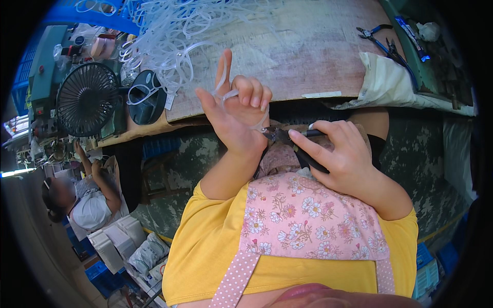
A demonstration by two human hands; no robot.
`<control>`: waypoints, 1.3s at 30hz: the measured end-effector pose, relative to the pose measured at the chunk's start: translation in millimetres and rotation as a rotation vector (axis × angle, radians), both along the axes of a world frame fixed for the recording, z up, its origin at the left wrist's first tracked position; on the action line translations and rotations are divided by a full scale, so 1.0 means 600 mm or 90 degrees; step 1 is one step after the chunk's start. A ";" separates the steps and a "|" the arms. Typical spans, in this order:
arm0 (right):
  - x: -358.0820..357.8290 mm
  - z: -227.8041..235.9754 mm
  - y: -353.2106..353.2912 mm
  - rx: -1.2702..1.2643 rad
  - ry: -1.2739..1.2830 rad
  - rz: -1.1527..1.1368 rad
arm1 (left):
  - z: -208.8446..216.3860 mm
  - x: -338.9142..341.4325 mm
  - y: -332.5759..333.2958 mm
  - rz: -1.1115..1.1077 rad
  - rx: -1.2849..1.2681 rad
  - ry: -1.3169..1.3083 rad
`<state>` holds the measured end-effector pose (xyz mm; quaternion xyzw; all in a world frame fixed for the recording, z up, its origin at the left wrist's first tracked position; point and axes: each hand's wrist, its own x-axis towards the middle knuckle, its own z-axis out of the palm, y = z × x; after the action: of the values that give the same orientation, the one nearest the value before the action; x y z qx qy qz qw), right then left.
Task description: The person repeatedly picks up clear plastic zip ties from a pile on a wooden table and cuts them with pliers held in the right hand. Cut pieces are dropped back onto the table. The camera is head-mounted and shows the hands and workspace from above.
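My left hand (pixel 237 114) is raised over the table's near edge, palm up, its index finger stretched out and the other fingers curled. It holds a thin, translucent plastic loop (pixel 230 94) that winds round the fingers and hangs down toward the wrist. My right hand (pixel 345 151) grips black-handled cutting pliers (pixel 311 160). Their jaws are at the lower end of the loop, close beside my left wrist; whether they bite into it is too small to tell. Beyond my left hand, a tangled pile of similar translucent plastic loops (pixel 177 38) covers the back left of the table.
A black fan (pixel 86 98) stands left of the wooden table (pixel 308 51). At the right lie blue-handled pliers (pixel 377 38), another pair of pliers (pixel 398 59) and a white cloth (pixel 385 84). Another person (pixel 95 200) sits at the left, near stacked white boxes (pixel 118 241).
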<state>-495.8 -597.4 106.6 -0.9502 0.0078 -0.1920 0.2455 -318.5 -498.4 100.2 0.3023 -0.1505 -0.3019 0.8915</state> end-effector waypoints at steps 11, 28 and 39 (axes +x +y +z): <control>-0.013 0.004 -0.019 0.060 -0.033 0.029 | -0.017 0.019 0.013 -0.238 0.143 -0.123; -0.033 -0.003 -0.027 0.280 -0.107 -0.007 | -0.067 0.203 -0.145 0.469 0.334 -1.156; 0.000 -0.024 -0.029 0.254 0.028 -0.071 | -0.018 0.053 -0.029 0.082 0.200 -0.067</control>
<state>-496.1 -614.8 92.0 -0.8847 0.1033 -0.1792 0.4177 -286.8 -516.1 89.5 0.4622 -0.1280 -0.2475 0.8419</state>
